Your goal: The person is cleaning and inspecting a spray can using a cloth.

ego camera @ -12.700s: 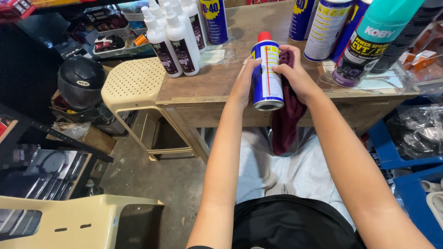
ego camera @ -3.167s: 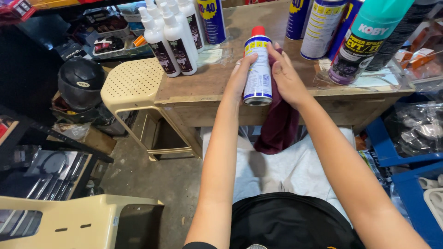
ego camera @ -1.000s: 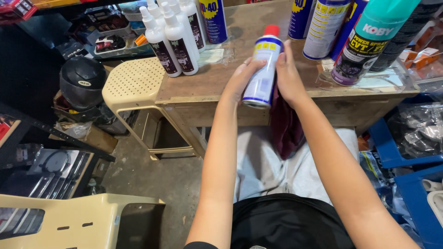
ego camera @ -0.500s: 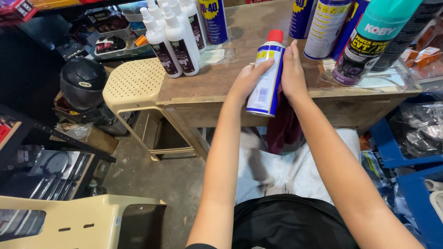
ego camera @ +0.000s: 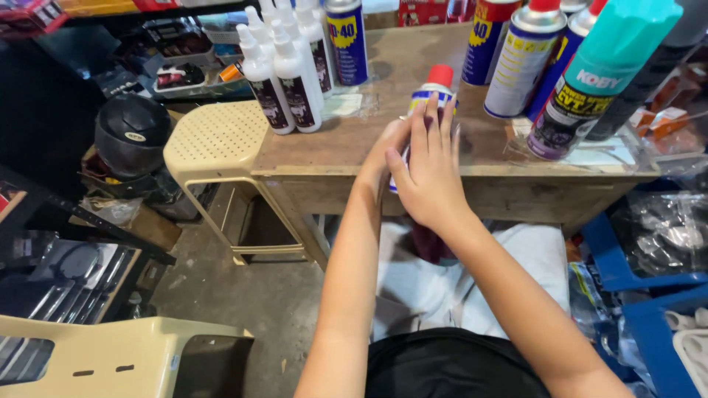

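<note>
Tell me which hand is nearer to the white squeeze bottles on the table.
Left. The left hand grips the red-capped spray can on the side facing the white squeeze bottles. The right hand lies over the can's other side, farther from them.

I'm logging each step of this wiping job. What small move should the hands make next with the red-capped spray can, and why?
Probably turn the red-capped spray can a little: the right hand covers its near side, the left hand steadies it, and the dark red cloth hangs below the right hand.

bare forearms with no sleeves, black top, light grey trousers
</note>
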